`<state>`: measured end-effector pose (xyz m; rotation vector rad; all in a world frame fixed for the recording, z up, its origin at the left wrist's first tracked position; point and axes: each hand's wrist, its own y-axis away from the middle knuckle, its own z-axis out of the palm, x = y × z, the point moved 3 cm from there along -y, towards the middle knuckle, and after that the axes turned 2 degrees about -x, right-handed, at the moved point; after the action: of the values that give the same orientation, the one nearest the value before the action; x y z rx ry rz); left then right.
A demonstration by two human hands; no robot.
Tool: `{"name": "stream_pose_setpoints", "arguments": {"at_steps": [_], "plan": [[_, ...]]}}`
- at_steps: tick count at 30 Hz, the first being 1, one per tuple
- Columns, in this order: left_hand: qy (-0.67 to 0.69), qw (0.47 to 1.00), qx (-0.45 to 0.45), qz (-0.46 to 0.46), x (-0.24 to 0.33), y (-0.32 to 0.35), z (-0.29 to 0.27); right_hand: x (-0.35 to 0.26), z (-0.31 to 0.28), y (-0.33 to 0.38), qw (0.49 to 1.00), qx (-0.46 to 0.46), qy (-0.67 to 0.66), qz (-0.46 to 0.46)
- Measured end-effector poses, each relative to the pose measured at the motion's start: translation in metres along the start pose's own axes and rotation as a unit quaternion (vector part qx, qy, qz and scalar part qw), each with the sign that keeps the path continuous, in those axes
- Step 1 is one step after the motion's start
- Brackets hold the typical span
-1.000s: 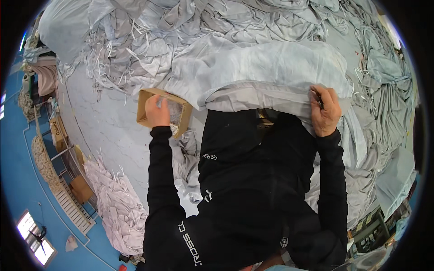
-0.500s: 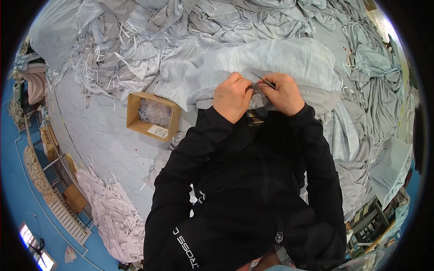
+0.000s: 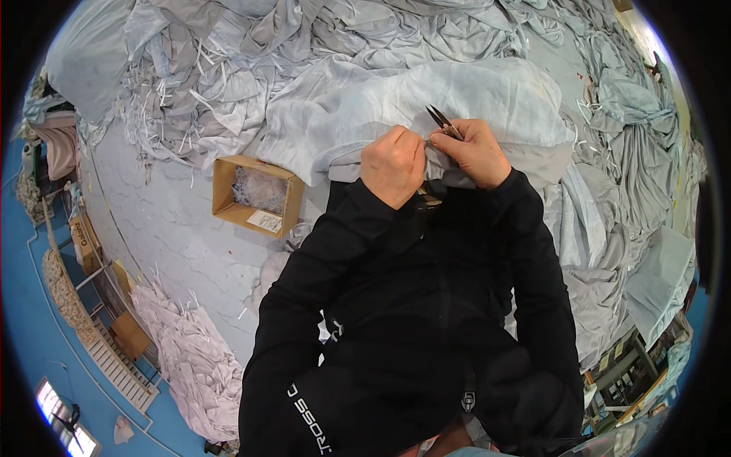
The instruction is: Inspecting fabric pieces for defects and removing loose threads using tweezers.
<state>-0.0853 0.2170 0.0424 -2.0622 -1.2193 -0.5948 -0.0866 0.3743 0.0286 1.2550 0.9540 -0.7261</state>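
A pale grey-blue cloth (image 3: 365,99) lies bunched before me, its nearer edge gathered at my hands. My left hand (image 3: 394,165) is closed, its fingers pinching the cloth's edge. Just to the right, my right hand (image 3: 475,152) is curled round a small pair of dark thread snips (image 3: 443,120). The snips' pointed blades stick out past the fingers, up and to the left, a little apart at the tips. The thumb and forefinger of that hand are beside the left fingertips. What exactly lies between the two sets of fingertips is too small to make out.
To the left, an open cardboard box (image 3: 289,206) holds small items in clear plastic. Heaps of grey cloth (image 3: 205,99) with white ties spread across the far side, and more grey cloth (image 3: 640,167) lies at right. A pinkish-grey pile (image 3: 190,358) is at lower left, near a white rack (image 3: 122,365).
The snips have turned in my right hand, and their blades now point up, slightly parted and more visible. My left hand has barely moved and stays closed at the cloth's edge.
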Motion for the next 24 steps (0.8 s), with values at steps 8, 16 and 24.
{"name": "stream_pose_setpoints", "arguments": {"at_steps": [8, 16, 24], "plan": [[0.065, 0.988, 0.081, -0.110, -0.049, 0.024, -0.044, -0.002, -0.006, 0.005, 1.000, 0.006, -0.006, 0.004], [-0.260, 0.894, 0.123, -0.344, -0.167, 0.119, -0.148, 0.000, -0.016, 0.007, 1.000, -0.002, -0.018, 0.015], [-0.059, 0.975, 0.108, -0.185, -0.093, 0.090, -0.069, -0.011, -0.011, 0.018, 0.998, 0.023, 0.032, -0.055]]}}
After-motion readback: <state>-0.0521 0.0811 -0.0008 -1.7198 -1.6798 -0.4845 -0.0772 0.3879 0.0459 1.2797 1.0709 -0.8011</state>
